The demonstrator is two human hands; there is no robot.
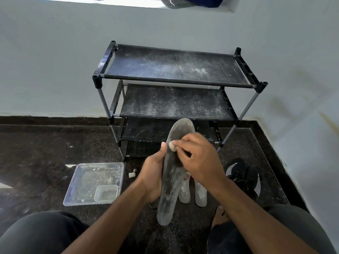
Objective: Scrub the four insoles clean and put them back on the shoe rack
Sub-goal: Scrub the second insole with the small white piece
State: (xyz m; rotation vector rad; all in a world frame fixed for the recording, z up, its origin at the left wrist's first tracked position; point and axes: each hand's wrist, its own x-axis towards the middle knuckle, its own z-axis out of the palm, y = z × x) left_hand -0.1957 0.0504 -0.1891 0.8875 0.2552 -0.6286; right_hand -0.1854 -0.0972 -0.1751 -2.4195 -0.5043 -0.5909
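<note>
Evidently light and bendy, the insole (171, 173) suits the left hand's (153, 177) mid-length edge grip; the right hand (198, 160) pinches a white wad (172, 146) against it.

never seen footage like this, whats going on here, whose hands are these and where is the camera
There is no machine here: a person wears a wide-angle camera on the head, looking forward and down, so you see their own arms. The left hand holds a grey insole upright. The right hand pinches a small whitish wad and rubs it on the insole. On the dark floor lie two more insoles, a pair of black shoes and a clear tray. Behind stands the dusty black shoe rack, with nothing on its upper shelves.
</note>
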